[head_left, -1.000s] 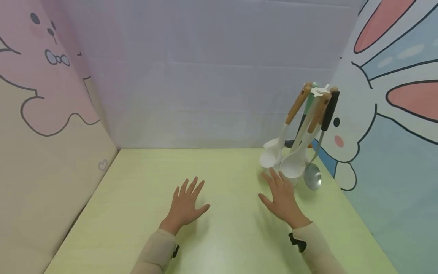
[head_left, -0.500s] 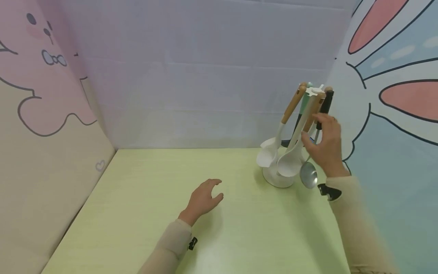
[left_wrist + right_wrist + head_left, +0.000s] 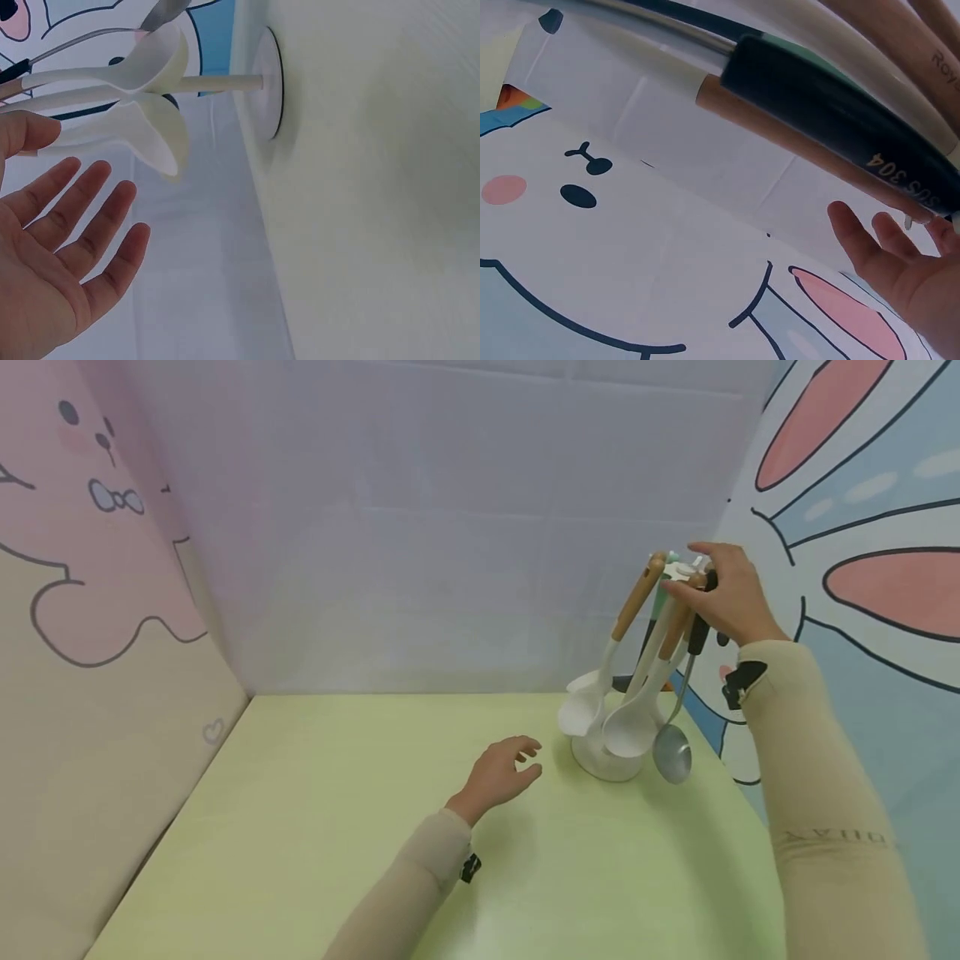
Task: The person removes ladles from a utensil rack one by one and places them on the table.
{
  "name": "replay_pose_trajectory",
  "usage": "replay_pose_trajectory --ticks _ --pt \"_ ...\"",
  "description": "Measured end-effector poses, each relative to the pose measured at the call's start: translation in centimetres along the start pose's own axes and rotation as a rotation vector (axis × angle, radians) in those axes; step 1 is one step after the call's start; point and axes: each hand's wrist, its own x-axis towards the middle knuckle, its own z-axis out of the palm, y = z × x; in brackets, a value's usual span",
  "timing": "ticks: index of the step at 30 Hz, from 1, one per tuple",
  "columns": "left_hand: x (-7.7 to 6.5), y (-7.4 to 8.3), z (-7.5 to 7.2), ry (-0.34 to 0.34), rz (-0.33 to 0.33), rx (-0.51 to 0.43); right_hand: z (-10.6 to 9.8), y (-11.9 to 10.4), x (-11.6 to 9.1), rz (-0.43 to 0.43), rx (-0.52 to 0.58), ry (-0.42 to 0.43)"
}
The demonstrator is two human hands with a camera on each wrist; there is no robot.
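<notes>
A white utensil stand (image 3: 606, 766) at the back right bears several hanging kitchen utensils. Among them are a white ladle (image 3: 630, 729) with a wooden handle and a metal spoon (image 3: 672, 754) with a black handle. My right hand (image 3: 731, 593) is at the stand's top, thumb and forefinger spread across the handle ends. In the right wrist view, its fingers (image 3: 853, 236) extend beside the black handle (image 3: 825, 112), not wrapped round it. Left of the stand, my left hand (image 3: 497, 774) hovers with loosely bent fingers, holding nothing. Its palm (image 3: 37, 285) faces the utensils in the left wrist view.
The light yellow-green table (image 3: 337, 827) meets a pale back wall (image 3: 450, 568). A side wall (image 3: 885, 710) with a rabbit drawing stands close to the right of the stand. Another white utensil (image 3: 581, 714) hangs on the stand's left side.
My right hand has risen from in front of the stand's base, past the handles, to the stand's top. My left hand has moved right toward the stand, its fingers bending from spread.
</notes>
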Motion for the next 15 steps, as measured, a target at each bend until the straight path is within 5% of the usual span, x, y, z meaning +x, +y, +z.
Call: replay_pose_trajectory --ticks 5,15 --pt "2.4 1.3 0.1 0.011 0.027 -0.023 0.1 -0.1 1.1 0.038 0.015 -0.069" --pt "3.8 2.7 -0.7 0.023 0.084 -0.033 0.8 0.5 1.3 0.062 0.077 0.032"
